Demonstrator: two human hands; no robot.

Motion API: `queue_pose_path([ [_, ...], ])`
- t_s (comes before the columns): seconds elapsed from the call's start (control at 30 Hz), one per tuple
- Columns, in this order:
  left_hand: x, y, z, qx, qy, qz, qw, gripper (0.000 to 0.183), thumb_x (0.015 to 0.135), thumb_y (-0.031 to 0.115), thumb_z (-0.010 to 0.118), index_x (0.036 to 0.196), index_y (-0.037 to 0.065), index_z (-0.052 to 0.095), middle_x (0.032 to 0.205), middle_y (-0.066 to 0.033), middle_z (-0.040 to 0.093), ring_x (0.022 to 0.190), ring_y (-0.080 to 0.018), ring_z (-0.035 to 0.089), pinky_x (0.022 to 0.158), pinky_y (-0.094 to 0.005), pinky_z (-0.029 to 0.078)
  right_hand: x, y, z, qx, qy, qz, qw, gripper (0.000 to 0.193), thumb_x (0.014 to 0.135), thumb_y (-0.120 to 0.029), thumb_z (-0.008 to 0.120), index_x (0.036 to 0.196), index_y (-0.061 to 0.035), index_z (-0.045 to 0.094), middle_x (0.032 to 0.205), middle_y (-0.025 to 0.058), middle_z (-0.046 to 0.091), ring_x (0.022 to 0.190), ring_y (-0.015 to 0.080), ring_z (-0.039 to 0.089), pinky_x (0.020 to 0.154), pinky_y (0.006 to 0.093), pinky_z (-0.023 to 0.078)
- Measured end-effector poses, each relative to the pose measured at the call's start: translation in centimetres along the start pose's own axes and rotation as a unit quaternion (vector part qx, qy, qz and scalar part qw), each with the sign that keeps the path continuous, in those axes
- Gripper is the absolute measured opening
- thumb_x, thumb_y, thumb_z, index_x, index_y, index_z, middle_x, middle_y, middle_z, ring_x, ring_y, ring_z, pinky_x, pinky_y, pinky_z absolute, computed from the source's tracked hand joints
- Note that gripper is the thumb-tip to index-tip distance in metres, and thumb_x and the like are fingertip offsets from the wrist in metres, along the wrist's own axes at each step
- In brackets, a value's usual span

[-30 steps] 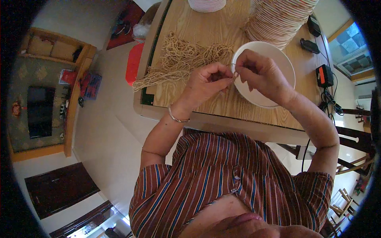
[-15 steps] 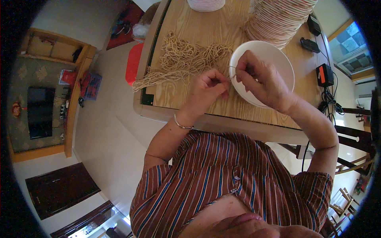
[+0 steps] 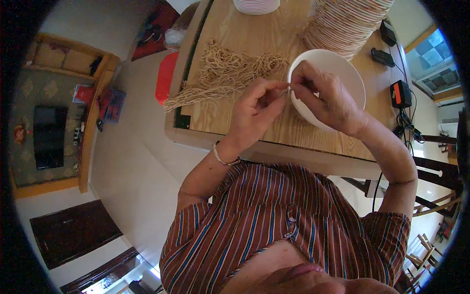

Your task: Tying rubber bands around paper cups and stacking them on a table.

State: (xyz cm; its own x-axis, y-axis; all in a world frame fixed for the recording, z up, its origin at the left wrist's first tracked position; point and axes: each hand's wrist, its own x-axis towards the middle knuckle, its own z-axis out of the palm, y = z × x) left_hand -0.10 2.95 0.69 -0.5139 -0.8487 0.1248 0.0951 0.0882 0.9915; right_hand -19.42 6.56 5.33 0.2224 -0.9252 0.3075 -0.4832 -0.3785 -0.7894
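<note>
Over the near rim of a white bowl-like tub [image 3: 351, 73], my two hands meet at the fingertips. My left hand [image 3: 257, 109] is closed in a pinch, with thumb and forefinger stretched toward the right hand. My right hand [image 3: 330, 98] also pinches, its fingers bent over the tub's opening. Between the fingertips is a short bit of thin string [image 3: 290, 91], mostly hidden by the fingers. Left of the tub lies a loose, tangled heap of beige string [image 3: 230, 73], its straighter strands trailing toward the table's left edge.
A tall leaning stack of nested white-rimmed tubs [image 3: 345, 27] stands behind the tub, and another stack [image 3: 257, 6] at the far edge. On the right are black adapters [image 3: 400, 93] with bundled cables. A red stool [image 3: 166, 78] sits beside the wooden table [image 3: 274, 29].
My hands have drawn closer, the left turning and reaching its fingertips to the right's. The strand visible between them before is now mostly covered. The string heap lies as it was.
</note>
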Motion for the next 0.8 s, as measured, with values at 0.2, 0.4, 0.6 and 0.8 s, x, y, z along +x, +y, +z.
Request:
queue_pose_path([
  [0.2,0.7,-0.3,0.1,0.045,-0.015,0.036,0.998,0.014,0.086,-0.001,0.065,0.099,0.003,0.062,0.088,0.001,0.05,0.077,-0.0042,0.051,0.064,-0.0199,0.043,0.1,-0.8,-0.2,-0.017,-0.027,-0.003,0.999,0.01,0.093,-0.009,0.058,0.097,-0.0027,0.051,0.074,0.0081,0.054,0.067,0.0157,0.052,0.061,0.0288,0.045],
  [0.4,1.0,-0.7,0.1,0.019,-0.041,0.062,0.997,0.009,0.085,-0.002,0.066,0.092,0.002,0.062,0.088,0.0007,0.051,0.077,-0.0041,0.051,0.063,-0.0201,0.042,0.0,0.2,-0.2,0.032,-0.04,-0.002,0.999,0.012,0.093,-0.005,0.056,0.104,-0.0053,0.05,0.083,0.0024,0.054,0.073,0.0105,0.05,0.062,0.0262,0.044],
  [0.6,2.0,-2.1,-0.7,0.093,-0.048,0.199,0.974,0.011,0.082,-0.004,0.067,0.09,0.003,0.062,0.09,-0.003,0.056,0.079,-0.0112,0.056,0.067,-0.0237,0.046,0.4,-0.6,-0.5,0.078,-0.03,-0.032,0.996,0.027,0.093,0.003,0.05,0.117,-0.0075,0.045,0.083,-0.0012,0.048,0.074,0.0052,0.044,0.065,0.0198,0.039],
  [0.8,2.7,-2.9,-1.3,0.111,-0.079,0.245,0.96,0.015,0.079,0.0,0.07,0.092,0.006,0.064,0.09,-0.0052,0.057,0.084,-0.0175,0.058,0.073,-0.0282,0.048,0.0,-2.3,-0.5,0.197,0.037,-0.017,0.979,0.024,0.094,0.005,0.048,0.115,-0.0064,0.046,0.081,-0.0037,0.042,0.075,0.0042,0.042,0.067,0.0187,0.037],
])
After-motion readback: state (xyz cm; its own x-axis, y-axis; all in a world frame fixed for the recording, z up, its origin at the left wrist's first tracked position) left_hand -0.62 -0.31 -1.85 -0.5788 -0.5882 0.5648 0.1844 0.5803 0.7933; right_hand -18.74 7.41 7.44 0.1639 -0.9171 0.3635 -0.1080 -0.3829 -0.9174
